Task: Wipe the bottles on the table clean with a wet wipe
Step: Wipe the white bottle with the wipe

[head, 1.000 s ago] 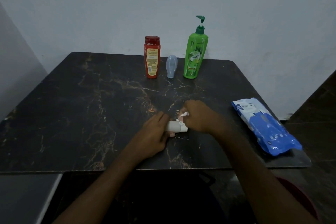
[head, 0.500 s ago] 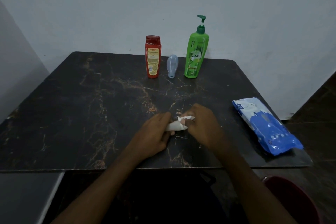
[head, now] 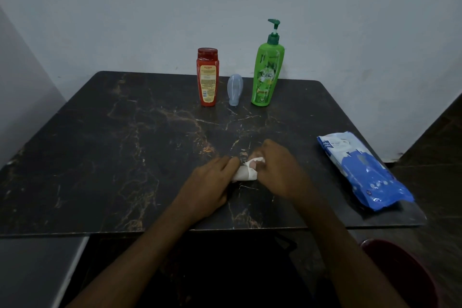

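White small plastic bottle (head: pixel 243 176): near centre of the dark marble-patterned tabletop (head: pixel 125 157), held between both hands.
Left hand (head: pixel 210 187): fingers curled round the bottle's left end.
Right hand (head: pixel 280 172): pinching a crumpled white wet wipe (head: pixel 255 160) against the bottle's right end.
Technique (judgement): hold the left grip firm, turn the bottle, draw the wipe along its full length.
Far edge: red flat-capped bottle (head: pixel 207 77), pale blue small bottle (head: pixel 234 90), green pump bottle (head: pixel 266 75), standing, well apart from the hands.
Right edge: blue wipe pack (head: pixel 362 170), lying flat.
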Action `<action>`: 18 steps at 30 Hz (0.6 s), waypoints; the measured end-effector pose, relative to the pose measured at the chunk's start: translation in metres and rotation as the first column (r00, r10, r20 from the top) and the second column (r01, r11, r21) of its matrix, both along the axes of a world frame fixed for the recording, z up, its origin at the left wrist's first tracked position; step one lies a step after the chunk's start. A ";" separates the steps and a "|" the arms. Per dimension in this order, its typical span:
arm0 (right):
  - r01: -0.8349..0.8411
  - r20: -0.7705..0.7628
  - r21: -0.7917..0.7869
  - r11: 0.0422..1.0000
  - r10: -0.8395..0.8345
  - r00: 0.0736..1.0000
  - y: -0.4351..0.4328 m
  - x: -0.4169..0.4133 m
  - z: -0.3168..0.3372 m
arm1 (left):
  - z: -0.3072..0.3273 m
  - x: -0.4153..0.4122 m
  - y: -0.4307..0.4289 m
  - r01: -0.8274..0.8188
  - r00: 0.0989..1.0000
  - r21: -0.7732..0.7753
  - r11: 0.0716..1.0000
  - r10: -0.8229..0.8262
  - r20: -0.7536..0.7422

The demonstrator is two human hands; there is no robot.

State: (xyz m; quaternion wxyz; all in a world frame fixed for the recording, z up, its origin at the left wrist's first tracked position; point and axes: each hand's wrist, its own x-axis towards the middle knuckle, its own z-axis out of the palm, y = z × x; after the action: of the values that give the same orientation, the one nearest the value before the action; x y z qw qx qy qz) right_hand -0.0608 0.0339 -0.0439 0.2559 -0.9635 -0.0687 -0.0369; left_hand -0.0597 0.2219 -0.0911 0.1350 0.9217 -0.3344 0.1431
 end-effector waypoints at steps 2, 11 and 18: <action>-0.038 -0.008 0.050 0.998 0.038 0.999 -0.001 -0.001 0.008 | -0.001 0.000 -0.001 -0.032 0.998 -0.034 0.999 0.031 -0.051; 0.006 0.367 0.109 0.994 -0.046 0.929 -0.002 -0.030 -0.046 | -0.012 0.013 -0.002 -0.014 0.982 -0.078 0.997 -0.001 -0.190; 0.035 0.312 0.002 0.999 -0.034 0.950 0.003 -0.028 -0.051 | -0.012 0.013 -0.002 0.055 0.983 -0.047 0.997 -0.062 -0.172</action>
State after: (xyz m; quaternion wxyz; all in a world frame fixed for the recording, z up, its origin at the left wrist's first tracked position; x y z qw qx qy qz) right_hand -0.0887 0.0365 -0.0953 0.2393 -0.9472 -0.0916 -0.1928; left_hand -0.0467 0.2196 -0.1034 0.1872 0.9174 -0.3452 0.0651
